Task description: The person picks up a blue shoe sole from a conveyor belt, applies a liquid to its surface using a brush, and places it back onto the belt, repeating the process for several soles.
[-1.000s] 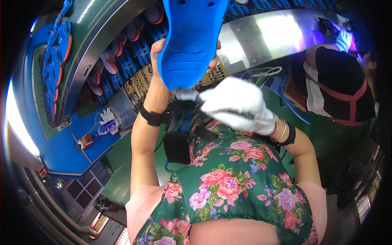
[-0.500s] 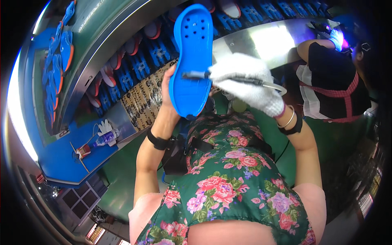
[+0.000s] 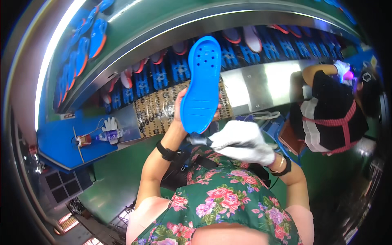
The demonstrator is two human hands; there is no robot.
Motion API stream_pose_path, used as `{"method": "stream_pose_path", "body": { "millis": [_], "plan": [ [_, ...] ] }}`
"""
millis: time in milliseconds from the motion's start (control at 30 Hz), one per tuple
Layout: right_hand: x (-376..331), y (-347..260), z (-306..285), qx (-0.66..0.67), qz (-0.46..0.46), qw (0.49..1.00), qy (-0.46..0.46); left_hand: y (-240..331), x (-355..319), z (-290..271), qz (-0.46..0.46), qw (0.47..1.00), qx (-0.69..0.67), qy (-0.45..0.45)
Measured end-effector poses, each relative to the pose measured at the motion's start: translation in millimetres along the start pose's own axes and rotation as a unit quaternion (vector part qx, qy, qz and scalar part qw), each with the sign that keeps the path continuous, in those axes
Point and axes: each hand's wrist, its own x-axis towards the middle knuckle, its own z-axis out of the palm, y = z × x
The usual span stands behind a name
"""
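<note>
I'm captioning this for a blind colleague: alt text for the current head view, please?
A bare left hand holds a blue sole; the gloved right hand has a brush-like tool near the sole's lower end. Beyond are blue racks; another person is at right.

Left hand, bare, grips blue shoe sole upright, holed end up. Right hand, white-gloved, holds brush, blurred, tip just by sole's lower end. Behind: brown taped patch on metal ledge, row of blue holders beyond. Left: blue worktop with purple-labelled bottle, white glove. Right: co-worker in black top. Person wears floral apron.
</note>
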Motion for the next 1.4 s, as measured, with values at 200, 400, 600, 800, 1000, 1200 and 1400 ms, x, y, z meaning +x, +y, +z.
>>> {"method": "stream_pose_path", "body": {
  "millis": [200,400,600,800,1000,1200,1400],
  "plan": [
    [19.6,13.2,-14.2,-0.185,-0.043,0.976,0.105,-0.2,4.3,1.3,0.030,1.000,0.001,0.003],
    [-5.0,13.2,-20.0,0.166,0.134,0.971,0.108,17.0,-10.4,22.9,0.000,0.988,-0.042,-0.146],
    [-22.5,45.9,-35.7,0.283,0.155,0.887,0.330,133.5,-12.7,67.5,0.088,0.943,0.170,-0.273],
    [-13.6,83.8,-13.4,0.201,0.218,0.913,0.280,244.3,29.3,85.3,0.343,0.933,-0.049,-0.102],
    [-29.8,110.9,-9.5,0.176,0.260,0.908,0.275,198.1,47.5,80.2,0.458,0.888,-0.042,0.013],
    [-41.4,111.6,-25.2,0.165,0.253,0.891,0.340,186.0,118.7,132.4,0.328,0.806,0.480,0.112],
    [-43.7,107.2,-28.7,0.167,0.243,0.878,0.378,226.8,236.9,167.3,0.308,0.335,0.885,0.100]
  ]
}}
